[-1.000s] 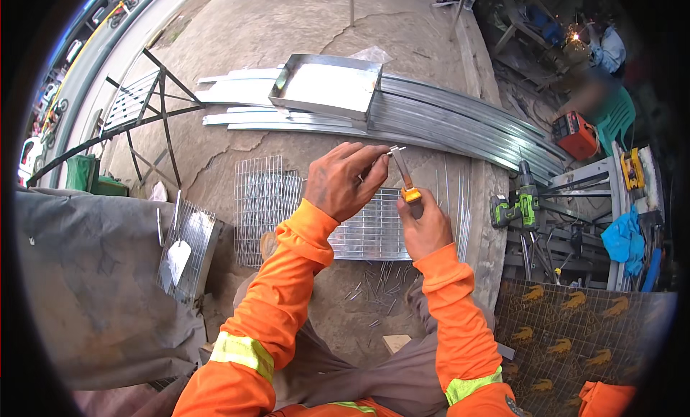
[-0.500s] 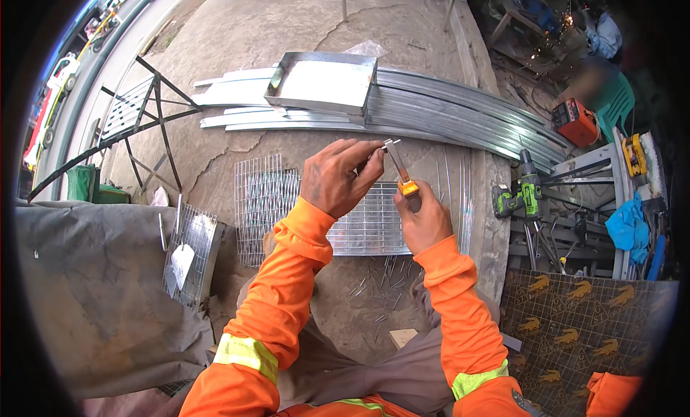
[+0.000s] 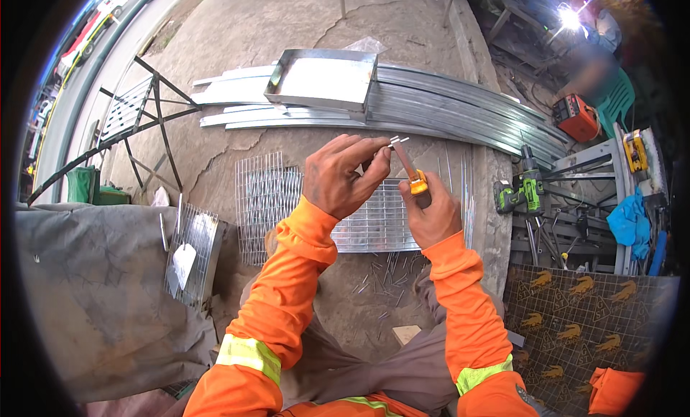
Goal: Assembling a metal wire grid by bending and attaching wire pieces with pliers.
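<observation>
My left hand (image 3: 345, 169) is closed, with thumb and forefinger pinching small, thin pieces of metal wire (image 3: 402, 140) whose bright ends stick out past the fingertips. In my right hand (image 3: 437, 217) is a flat-bladed hand tool (image 3: 418, 185) with a yellow and black handle; whether it is a file or a knife I cannot tell. Its narrow brownish blade points up and left, and the tip meets the wire pieces. Below my hands lies a metal wire grid (image 3: 374, 223) over a shiny sheet. Another wire grid (image 3: 260, 209) lies to its left, partly behind my left arm.
Short wire offcuts (image 3: 384, 280) litter the floor between my knees. Beyond my hands, a shallow metal tray (image 3: 323, 79) rests on long metal profiles (image 3: 445, 104). A green drill (image 3: 532, 187) stands at right. Far right, a person works near a bright welding flash (image 3: 569, 17).
My right hand and the tool have shifted slightly right and down. The blade tip stays at the wire pieces. At far right, scattered sparks have given way to a bright flash.
</observation>
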`<action>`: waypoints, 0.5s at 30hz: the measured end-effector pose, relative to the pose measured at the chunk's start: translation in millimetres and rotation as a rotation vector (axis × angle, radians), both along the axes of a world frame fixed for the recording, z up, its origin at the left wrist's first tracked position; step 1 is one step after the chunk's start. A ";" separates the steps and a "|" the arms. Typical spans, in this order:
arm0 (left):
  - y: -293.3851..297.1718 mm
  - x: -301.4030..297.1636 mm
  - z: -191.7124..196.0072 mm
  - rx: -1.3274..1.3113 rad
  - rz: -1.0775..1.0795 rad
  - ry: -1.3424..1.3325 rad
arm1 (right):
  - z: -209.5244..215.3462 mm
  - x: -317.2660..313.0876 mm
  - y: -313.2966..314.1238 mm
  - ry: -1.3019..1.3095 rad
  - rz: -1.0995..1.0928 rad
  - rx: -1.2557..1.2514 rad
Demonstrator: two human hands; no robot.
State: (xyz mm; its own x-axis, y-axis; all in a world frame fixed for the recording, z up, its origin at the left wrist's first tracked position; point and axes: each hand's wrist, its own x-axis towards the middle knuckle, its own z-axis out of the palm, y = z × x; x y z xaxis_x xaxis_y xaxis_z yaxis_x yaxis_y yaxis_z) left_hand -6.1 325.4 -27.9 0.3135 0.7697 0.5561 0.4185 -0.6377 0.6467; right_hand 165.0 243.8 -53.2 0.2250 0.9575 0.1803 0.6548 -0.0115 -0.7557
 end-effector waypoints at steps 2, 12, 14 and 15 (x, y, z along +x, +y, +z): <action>3.2 -1.7 -5.7 -0.014 -0.006 -0.052 | 2.2 -2.1 0.2 0.012 -0.005 -0.010; -8.2 10.2 -3.0 -0.128 0.036 -0.141 | 0.9 -5.2 1.7 -0.136 0.008 0.101; -7.3 10.3 -3.6 -0.102 0.028 -0.111 | 1.9 -4.2 1.7 -0.143 0.015 0.112; -7.8 10.2 -4.1 -0.093 0.029 -0.088 | 2.2 -4.1 1.6 -0.171 0.011 0.114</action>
State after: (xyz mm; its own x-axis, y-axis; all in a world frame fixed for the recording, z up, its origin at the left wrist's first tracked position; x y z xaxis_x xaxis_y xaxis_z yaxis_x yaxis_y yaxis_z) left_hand 4.1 317.5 -31.9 0.2436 0.8275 0.5059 0.3752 -0.5614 0.7376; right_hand 160.8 245.5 -51.0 0.1717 0.9308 0.3227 0.7732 0.0757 -0.6297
